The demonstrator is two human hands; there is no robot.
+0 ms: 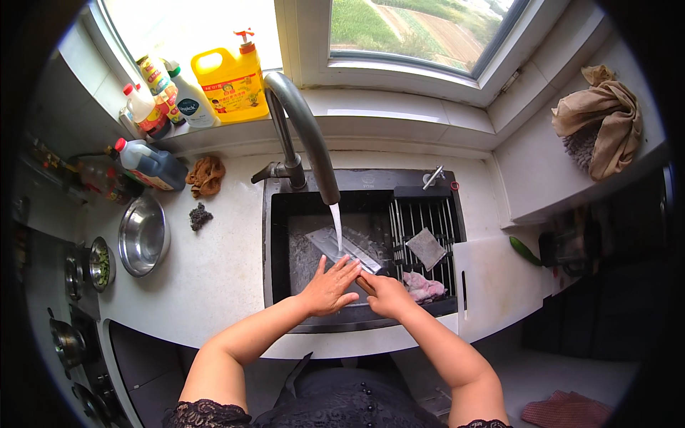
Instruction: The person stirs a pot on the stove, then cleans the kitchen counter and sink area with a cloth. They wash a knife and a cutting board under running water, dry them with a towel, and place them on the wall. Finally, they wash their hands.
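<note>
Under the running faucet [305, 121], a broad-bladed kitchen knife [359, 252] lies slanted over the dark sink [277, 285]. My right hand [387, 296] is closed round its near end, where the handle is mostly hidden by the fingers. My left hand [328, 289] rests with fingers stretched out on the wet blade, close to the right fingertips. The stream of water [337, 225] falls onto the blade just beyond the left fingers.
A roll-up rack [398, 228] over the sink's right side bears a grey scrub pad [426, 248] and a pink cloth [423, 286]. A white cutting board [496, 285] lies to the right. A steel bowl [143, 235] and a brown rag [205, 176] are on the left counter.
</note>
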